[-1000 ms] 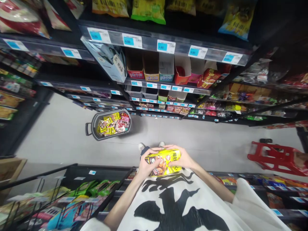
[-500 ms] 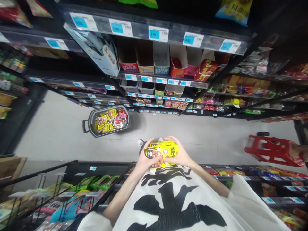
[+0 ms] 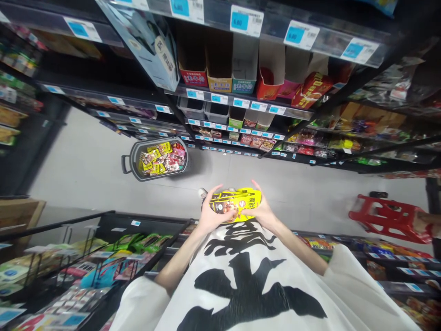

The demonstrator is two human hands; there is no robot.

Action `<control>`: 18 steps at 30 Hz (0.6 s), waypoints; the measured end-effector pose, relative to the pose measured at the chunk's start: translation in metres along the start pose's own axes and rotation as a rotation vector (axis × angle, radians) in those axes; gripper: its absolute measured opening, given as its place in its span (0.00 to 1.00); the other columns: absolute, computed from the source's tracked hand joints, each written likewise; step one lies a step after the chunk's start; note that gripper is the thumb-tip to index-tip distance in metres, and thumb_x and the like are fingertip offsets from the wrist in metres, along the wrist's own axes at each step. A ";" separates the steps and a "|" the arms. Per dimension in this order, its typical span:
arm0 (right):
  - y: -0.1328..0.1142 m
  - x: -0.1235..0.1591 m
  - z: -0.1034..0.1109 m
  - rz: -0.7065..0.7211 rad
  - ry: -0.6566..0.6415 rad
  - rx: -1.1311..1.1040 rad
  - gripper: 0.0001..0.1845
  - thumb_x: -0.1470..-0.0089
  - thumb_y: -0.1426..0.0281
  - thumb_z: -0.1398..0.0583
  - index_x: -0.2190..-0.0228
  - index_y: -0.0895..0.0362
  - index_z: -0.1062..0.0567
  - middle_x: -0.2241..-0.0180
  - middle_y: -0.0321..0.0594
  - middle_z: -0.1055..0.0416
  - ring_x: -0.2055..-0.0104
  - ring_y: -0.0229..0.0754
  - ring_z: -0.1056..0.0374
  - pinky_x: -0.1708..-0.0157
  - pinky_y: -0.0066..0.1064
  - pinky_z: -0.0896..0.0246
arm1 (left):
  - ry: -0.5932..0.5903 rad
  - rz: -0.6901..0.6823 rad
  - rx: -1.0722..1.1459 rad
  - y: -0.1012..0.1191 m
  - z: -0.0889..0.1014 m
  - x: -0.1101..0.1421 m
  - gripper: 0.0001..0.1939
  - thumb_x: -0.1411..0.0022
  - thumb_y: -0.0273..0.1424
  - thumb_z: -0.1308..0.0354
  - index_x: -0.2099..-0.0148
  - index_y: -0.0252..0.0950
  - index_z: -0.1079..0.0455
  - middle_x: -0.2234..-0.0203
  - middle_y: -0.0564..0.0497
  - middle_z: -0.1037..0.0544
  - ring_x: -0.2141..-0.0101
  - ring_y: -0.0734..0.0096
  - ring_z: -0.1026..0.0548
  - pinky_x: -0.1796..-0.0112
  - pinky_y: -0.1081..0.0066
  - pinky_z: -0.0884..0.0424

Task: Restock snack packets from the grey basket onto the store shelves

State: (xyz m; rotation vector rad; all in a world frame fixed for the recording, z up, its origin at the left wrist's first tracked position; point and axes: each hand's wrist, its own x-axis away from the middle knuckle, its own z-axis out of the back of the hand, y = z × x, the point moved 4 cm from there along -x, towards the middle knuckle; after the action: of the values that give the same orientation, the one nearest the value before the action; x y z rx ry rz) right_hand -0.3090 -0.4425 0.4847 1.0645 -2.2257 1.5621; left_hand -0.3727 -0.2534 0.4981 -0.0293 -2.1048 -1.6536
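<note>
A stack of yellow and black snack packets is held in front of my chest between both hands. My left hand closes on the left end, its thumb lying across the front packet. On the right end, my right hand grips the same stack, thumb on the front and index finger raised at the edge. Several packets overlap like a fan, and their backs are hidden. Away to the left on the floor stands a grey basket holding similar yellow packets along with red and pink ones.
Ahead rises a shelf with open snack boxes and blue price tags. At the right on the floor is a red plastic stool, near another person's arm. Hanging snack bags fill the rack at the lower left.
The view has shifted, so the shelves and basket sit higher in the picture. My fingers have loosened and lifted somewhat at the packets' edges; both hands still hold the stack.
</note>
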 end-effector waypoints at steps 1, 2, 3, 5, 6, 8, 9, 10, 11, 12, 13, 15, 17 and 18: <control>0.000 0.002 0.000 -0.032 -0.002 -0.006 0.71 0.72 0.70 0.19 0.30 0.43 0.45 0.43 0.41 0.23 0.44 0.55 0.23 0.43 0.48 0.25 | -0.007 -0.008 -0.029 -0.003 0.002 0.000 0.46 0.58 0.30 0.19 0.37 0.39 0.32 0.47 0.41 0.19 0.49 0.52 0.18 0.45 0.58 0.23; 0.000 0.004 0.000 -0.066 -0.015 0.002 0.66 0.68 0.68 0.19 0.32 0.43 0.42 0.43 0.41 0.24 0.45 0.55 0.22 0.44 0.48 0.25 | -0.026 -0.020 -0.057 -0.006 0.004 0.000 0.44 0.57 0.31 0.20 0.38 0.39 0.31 0.46 0.41 0.19 0.49 0.52 0.18 0.44 0.57 0.24; 0.000 0.005 0.000 -0.094 -0.039 0.025 0.60 0.63 0.65 0.21 0.33 0.43 0.40 0.44 0.41 0.24 0.46 0.54 0.22 0.45 0.47 0.25 | -0.058 -0.034 -0.078 -0.009 0.005 0.000 0.42 0.56 0.32 0.20 0.39 0.39 0.31 0.46 0.42 0.19 0.48 0.52 0.19 0.43 0.57 0.24; -0.004 0.006 -0.002 -0.107 -0.104 0.118 0.47 0.54 0.60 0.24 0.37 0.44 0.35 0.45 0.41 0.23 0.47 0.53 0.22 0.47 0.46 0.25 | -0.142 -0.058 -0.085 -0.012 0.006 0.001 0.39 0.53 0.35 0.21 0.40 0.40 0.31 0.46 0.43 0.20 0.46 0.52 0.20 0.41 0.56 0.26; -0.006 0.005 -0.003 -0.082 -0.132 0.177 0.42 0.52 0.59 0.25 0.39 0.44 0.33 0.46 0.40 0.23 0.47 0.52 0.22 0.47 0.45 0.26 | -0.186 -0.064 -0.074 -0.014 0.006 0.001 0.37 0.51 0.36 0.22 0.41 0.40 0.31 0.45 0.43 0.20 0.45 0.52 0.20 0.41 0.55 0.27; -0.010 0.000 -0.005 0.002 -0.151 0.291 0.38 0.51 0.57 0.25 0.41 0.44 0.31 0.46 0.40 0.23 0.46 0.51 0.24 0.44 0.44 0.29 | -0.236 -0.069 -0.045 -0.015 0.007 0.002 0.35 0.48 0.38 0.23 0.41 0.41 0.32 0.45 0.43 0.21 0.44 0.51 0.22 0.40 0.54 0.28; -0.011 -0.002 -0.006 0.044 -0.145 0.335 0.38 0.51 0.57 0.25 0.42 0.45 0.31 0.46 0.40 0.24 0.45 0.50 0.25 0.43 0.43 0.30 | -0.242 -0.069 -0.031 -0.015 0.008 0.002 0.34 0.48 0.38 0.24 0.42 0.41 0.32 0.44 0.43 0.21 0.43 0.51 0.22 0.40 0.54 0.28; -0.011 -0.004 -0.008 0.079 -0.134 0.368 0.40 0.52 0.57 0.25 0.41 0.44 0.32 0.46 0.40 0.25 0.44 0.50 0.26 0.42 0.43 0.31 | -0.243 -0.068 -0.017 -0.016 0.009 0.002 0.33 0.47 0.39 0.24 0.42 0.41 0.32 0.44 0.42 0.21 0.43 0.50 0.22 0.40 0.54 0.28; -0.011 -0.006 -0.010 0.104 -0.121 0.390 0.42 0.52 0.57 0.25 0.39 0.44 0.34 0.46 0.41 0.25 0.44 0.49 0.27 0.41 0.43 0.33 | -0.240 -0.068 -0.005 -0.016 0.011 0.002 0.32 0.47 0.39 0.24 0.43 0.41 0.32 0.44 0.42 0.21 0.43 0.50 0.22 0.41 0.53 0.28; -0.009 -0.007 -0.012 0.116 -0.109 0.403 0.45 0.52 0.57 0.25 0.37 0.44 0.36 0.45 0.41 0.26 0.43 0.49 0.27 0.40 0.43 0.33 | -0.237 -0.068 0.006 -0.017 0.012 0.002 0.31 0.47 0.39 0.24 0.44 0.41 0.31 0.44 0.42 0.21 0.42 0.50 0.23 0.41 0.53 0.28; -0.007 -0.008 -0.015 0.119 -0.098 0.407 0.48 0.52 0.58 0.25 0.35 0.43 0.39 0.44 0.41 0.27 0.43 0.48 0.28 0.39 0.43 0.34 | -0.239 -0.070 0.013 -0.017 0.013 0.001 0.31 0.47 0.40 0.24 0.45 0.41 0.31 0.44 0.42 0.22 0.42 0.49 0.23 0.40 0.52 0.28; -0.002 -0.009 -0.020 0.105 -0.083 0.392 0.53 0.52 0.59 0.25 0.32 0.43 0.43 0.42 0.42 0.30 0.41 0.48 0.29 0.38 0.43 0.35 | -0.254 -0.079 0.019 -0.016 0.016 0.001 0.29 0.48 0.41 0.23 0.48 0.41 0.31 0.43 0.41 0.22 0.41 0.48 0.24 0.39 0.51 0.30; 0.004 -0.010 -0.024 0.069 -0.073 0.336 0.55 0.53 0.61 0.24 0.31 0.41 0.44 0.39 0.42 0.32 0.40 0.48 0.30 0.38 0.42 0.35 | -0.263 -0.090 0.016 -0.013 0.019 -0.001 0.28 0.48 0.42 0.23 0.51 0.40 0.31 0.43 0.40 0.22 0.40 0.48 0.25 0.38 0.50 0.32; 0.007 -0.011 -0.027 0.042 -0.068 0.291 0.56 0.54 0.62 0.24 0.31 0.41 0.44 0.38 0.41 0.32 0.39 0.48 0.30 0.38 0.42 0.34 | -0.263 -0.095 0.013 -0.011 0.021 -0.001 0.27 0.47 0.43 0.24 0.52 0.40 0.31 0.44 0.39 0.22 0.40 0.48 0.25 0.38 0.50 0.32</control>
State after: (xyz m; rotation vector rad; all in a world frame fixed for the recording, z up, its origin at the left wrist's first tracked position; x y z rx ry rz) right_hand -0.3116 -0.4129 0.4841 1.1670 -2.1192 1.9412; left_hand -0.3821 -0.2370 0.4839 -0.1529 -2.3427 -1.7739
